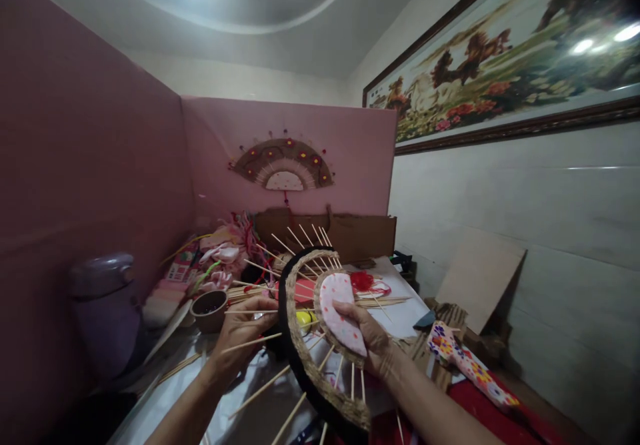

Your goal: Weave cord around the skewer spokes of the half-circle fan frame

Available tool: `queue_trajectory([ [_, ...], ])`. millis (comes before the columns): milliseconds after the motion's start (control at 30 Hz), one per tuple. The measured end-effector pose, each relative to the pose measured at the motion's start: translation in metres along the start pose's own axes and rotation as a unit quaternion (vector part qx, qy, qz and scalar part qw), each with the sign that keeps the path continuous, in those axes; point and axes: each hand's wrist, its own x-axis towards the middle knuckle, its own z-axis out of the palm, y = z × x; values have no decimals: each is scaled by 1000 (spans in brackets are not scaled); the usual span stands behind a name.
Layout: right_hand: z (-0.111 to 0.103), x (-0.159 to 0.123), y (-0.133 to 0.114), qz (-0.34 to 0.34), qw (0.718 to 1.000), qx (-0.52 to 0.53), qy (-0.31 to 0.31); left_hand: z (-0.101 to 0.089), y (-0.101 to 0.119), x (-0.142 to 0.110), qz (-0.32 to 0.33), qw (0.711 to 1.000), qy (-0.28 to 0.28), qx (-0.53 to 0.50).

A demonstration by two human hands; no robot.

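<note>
A half-round fan frame (289,318) is held up in front of me, tilted on its side. Thin wooden sticks radiate from its white, dotted half-round centre (336,305) through a braided straw band edged in black. My right hand (373,341) grips that centre, thumb on its face and the other fingers hidden behind. At the outer black edge, my left hand (247,328) has its fingers closed on the frame among the sticks; its fingertips are partly hidden.
A finished fan (285,165) hangs on the pink partition. Behind my hands lie a dark bowl (209,310), pink fabric scraps (223,255) and red thread (363,281). A flowered glue gun-shaped object (473,368) lies right; a lilac flask-like container (105,311) stands left.
</note>
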Motion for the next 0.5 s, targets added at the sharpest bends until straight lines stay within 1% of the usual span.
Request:
queue_trajectory([
  [67,2,-1,2,9,1000,3,15,2,-1,0,-11,1000,-4,-25],
  [200,7,-6,3,14,999,14,46,3,-3,2,6,1000,19,-12],
  [267,9,-8,3,11,999,19,36,1,-7,5,4,1000,27,-9],
  [400,7,-10,3,-12,1000,26,-14,0,-16,8,-14,1000,19,-19],
  [500,7,-12,3,-25,999,33,-5,5,-21,5,-32,999,13,-37],
])
